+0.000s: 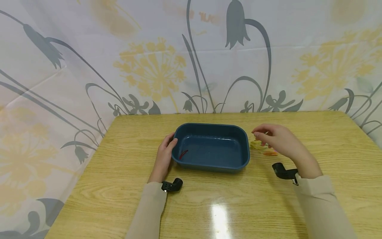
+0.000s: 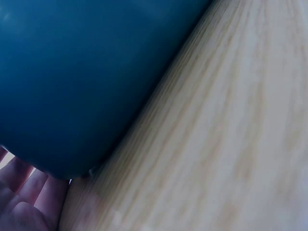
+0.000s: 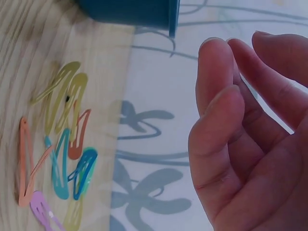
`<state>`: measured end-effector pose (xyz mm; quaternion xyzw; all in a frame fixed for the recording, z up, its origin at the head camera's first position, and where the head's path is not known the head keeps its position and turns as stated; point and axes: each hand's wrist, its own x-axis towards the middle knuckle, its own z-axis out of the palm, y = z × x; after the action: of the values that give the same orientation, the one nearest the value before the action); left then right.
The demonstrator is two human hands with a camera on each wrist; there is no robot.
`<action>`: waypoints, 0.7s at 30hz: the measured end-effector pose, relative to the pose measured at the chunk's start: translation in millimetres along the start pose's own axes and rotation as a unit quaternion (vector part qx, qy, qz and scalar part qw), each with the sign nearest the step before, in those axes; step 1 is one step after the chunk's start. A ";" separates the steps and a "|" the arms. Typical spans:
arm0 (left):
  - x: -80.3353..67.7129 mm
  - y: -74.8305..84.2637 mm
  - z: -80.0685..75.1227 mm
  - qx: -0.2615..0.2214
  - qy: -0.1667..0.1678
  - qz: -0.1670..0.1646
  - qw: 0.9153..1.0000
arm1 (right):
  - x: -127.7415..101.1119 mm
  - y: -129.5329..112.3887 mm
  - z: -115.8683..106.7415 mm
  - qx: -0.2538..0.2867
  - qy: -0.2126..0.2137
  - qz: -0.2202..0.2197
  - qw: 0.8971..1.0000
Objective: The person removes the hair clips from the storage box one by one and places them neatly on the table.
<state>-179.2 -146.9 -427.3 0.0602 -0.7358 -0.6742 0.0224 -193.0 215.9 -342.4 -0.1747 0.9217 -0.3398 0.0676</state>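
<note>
A dark blue rectangular basin (image 1: 210, 166) stands on the wooden table, with a dark red hair clip (image 1: 183, 154) lying inside near its left end. My left hand (image 1: 164, 154) rests against the basin's left side, thumb at the rim; in the left wrist view its fingers (image 2: 41, 192) lie along the outer wall. Right of the basin, my right hand (image 1: 279, 139) hovers over the clips, thumb and forefinger close together. The right wrist view shows loosely bent fingers (image 3: 216, 120) and no clip between them. Several snap hair clips (image 3: 60, 187), yellow, teal, blue, orange and lilac, lie below.
The wooden table (image 1: 119, 199) meets a floral-patterned cloth (image 1: 209, 79) at its back edge. Each wrist wears a black camera mount, the left one (image 1: 173, 185) just in front of the basin and the right one (image 1: 283, 172) above the table.
</note>
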 end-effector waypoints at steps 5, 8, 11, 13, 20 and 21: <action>0.0 0.0 0.1 0.000 0.000 0.001 1.000 | -0.5 -9.0 3.2 0.004 -0.009 -0.002 1.000; -0.2 0.0 -0.1 -0.001 -0.001 0.000 1.000 | -0.4 -13.7 5.5 0.006 -0.011 -0.005 1.000; -0.7 1.1 -0.6 -0.002 -0.005 -0.006 1.000 | -0.1 -18.4 7.4 0.004 -0.014 -0.012 1.000; -1.5 3.4 -1.1 -0.004 -0.008 -0.010 1.000 | 0.0 -21.8 8.3 0.000 -0.015 -0.020 1.000; -12.3 22.7 -0.1 0.001 -0.021 -0.015 1.000 | -0.5 -33.4 14.1 -0.017 -0.025 -0.042 0.999; -13.9 25.0 0.2 0.003 -0.023 -0.014 1.000 | -0.5 -35.2 15.4 -0.017 -0.029 -0.043 0.998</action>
<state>-166.9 -142.9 -401.8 0.0554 -0.7373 -0.6733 -0.0040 -179.1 181.9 -331.2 -0.2255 0.9164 -0.3217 0.0765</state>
